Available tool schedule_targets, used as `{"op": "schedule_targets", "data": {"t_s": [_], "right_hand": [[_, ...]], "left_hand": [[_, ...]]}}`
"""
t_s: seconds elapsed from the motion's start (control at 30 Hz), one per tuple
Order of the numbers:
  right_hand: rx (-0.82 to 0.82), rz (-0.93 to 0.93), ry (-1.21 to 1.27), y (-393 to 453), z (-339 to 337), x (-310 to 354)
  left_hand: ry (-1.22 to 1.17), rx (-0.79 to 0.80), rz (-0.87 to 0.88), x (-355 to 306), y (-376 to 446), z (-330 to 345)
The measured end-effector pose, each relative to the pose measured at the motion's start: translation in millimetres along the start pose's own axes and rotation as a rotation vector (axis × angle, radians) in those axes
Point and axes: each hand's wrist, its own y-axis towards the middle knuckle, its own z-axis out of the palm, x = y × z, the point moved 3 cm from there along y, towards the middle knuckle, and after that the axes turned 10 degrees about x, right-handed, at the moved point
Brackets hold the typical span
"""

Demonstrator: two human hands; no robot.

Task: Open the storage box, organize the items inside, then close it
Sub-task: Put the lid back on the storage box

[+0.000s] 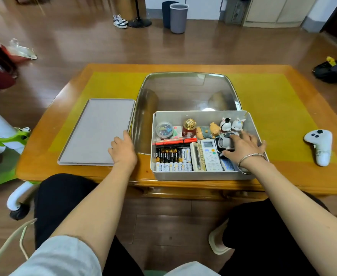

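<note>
The box (203, 175) sits open at the near edge of the table (283, 176), and everything else is placed from it. Its lid (96, 132) lies flat on the table just left of the box, inner side up.

The left hand (122, 149) rests on the lid's near right corner, between lid and box, fingers laid over the lid's surface and rim; whether they curl under the edge cannot be told.

The right hand (243, 145) reaches into the right end of the box, thumb and fingers curled round a white cylinder with a black end (224, 143), which lies on its side. A bangle (249, 162) circles that wrist, over the box's right wall.

Inside the box, at the near left, batteries (172, 159) lie packed side by side. Right of them lie 2 remotes (205, 158), one cream, one white with a screen. Behind the batteries lie red and black pens (175, 142). Along the far wall, from the left: a clear tub of coloured clips (164, 130), a red jar with a gold top (190, 128), 2 pig figures (208, 132) and 2 white rabbit figures (231, 124).

Behind the box a glass panel (183, 90) is set in the tabletop. Well right of the box lies a white controller (320, 146). On the floor far behind the box stand 2 bins (176, 16).
</note>
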Motion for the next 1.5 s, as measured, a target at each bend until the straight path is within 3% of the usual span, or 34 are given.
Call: {"op": "schedule_targets", "data": {"t_s": [0.3,0.57,0.77,0.93,1.03,1.2,1.37,1.5], "right_hand": [[-0.069,0.038,0.117,-4,-11,6],[-0.302,-0.18,0.321,-8,-46,18],[-0.363,-0.412,0.471,-10,-70,24],[-0.362,-0.43,0.611,-1,-93,15],[-0.362,-0.36,0.786,6,-108,2],[-0.415,-0.362,1.121,9,-125,-22],[-0.532,-0.321,1.18,-2,-121,-40],[-0.488,-0.218,1.25,-3,-112,-49]], "left_hand": [[0.087,-0.196,-0.014,3,11,-52],[-0.029,-0.381,0.047,-18,26,-131],[-0.155,-0.514,0.211,-55,11,-168],[-0.219,-0.653,0.44,-82,-18,-206],[-0.329,-0.614,0.566,-94,-32,-223],[-0.551,-0.368,0.762,-104,-34,-235],[-0.715,-0.327,0.819,-101,-29,-234],[-0.855,-0.304,0.741,-94,-29,-212]]}}
